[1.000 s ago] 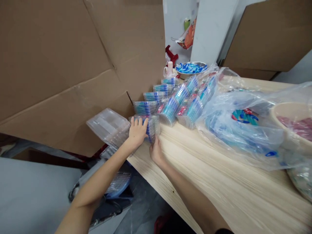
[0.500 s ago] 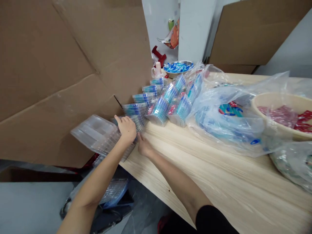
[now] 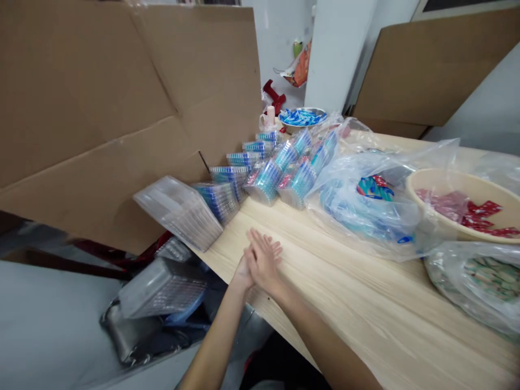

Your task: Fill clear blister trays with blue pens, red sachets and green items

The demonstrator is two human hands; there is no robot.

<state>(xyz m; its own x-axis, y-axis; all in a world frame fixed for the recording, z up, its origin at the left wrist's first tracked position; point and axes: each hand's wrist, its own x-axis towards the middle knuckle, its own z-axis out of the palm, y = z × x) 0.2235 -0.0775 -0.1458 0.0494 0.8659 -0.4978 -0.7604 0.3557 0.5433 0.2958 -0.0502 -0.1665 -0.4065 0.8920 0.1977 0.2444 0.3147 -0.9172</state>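
Above the near part of the wooden table (image 3: pixel 345 303), my two hands are pressed together with nothing visible between them. My right hand (image 3: pixel 263 262) lies across my left hand (image 3: pixel 242 273), its fingers stretched out. The left palm is mostly covered; its fingertips show past the right hand. To their left stands a stack of clear plastic boxes (image 3: pixel 179 208), slanted at the table edge. Beside it are stacked clear boxes filled with blue and teal pieces (image 3: pixel 219 197). More filled box stacks (image 3: pixel 264 181) run back in rows, some also showing red pieces.
A large cardboard sheet (image 3: pixel 122 108) borders the table's left side. On the right are a clear bag of blue pieces (image 3: pixel 365 211), a cream basin (image 3: pixel 414 187) with red pieces and another bag (image 3: pixel 479 287). More clear boxes (image 3: pixel 162 287) sit below the table edge. A metal bowl (image 3: pixel 303 125) stands behind.
Both hands have left the box stacks at the left and come together over the table, nearer to me. The clear and filled stacks now stand uncovered. The view has shifted slightly.
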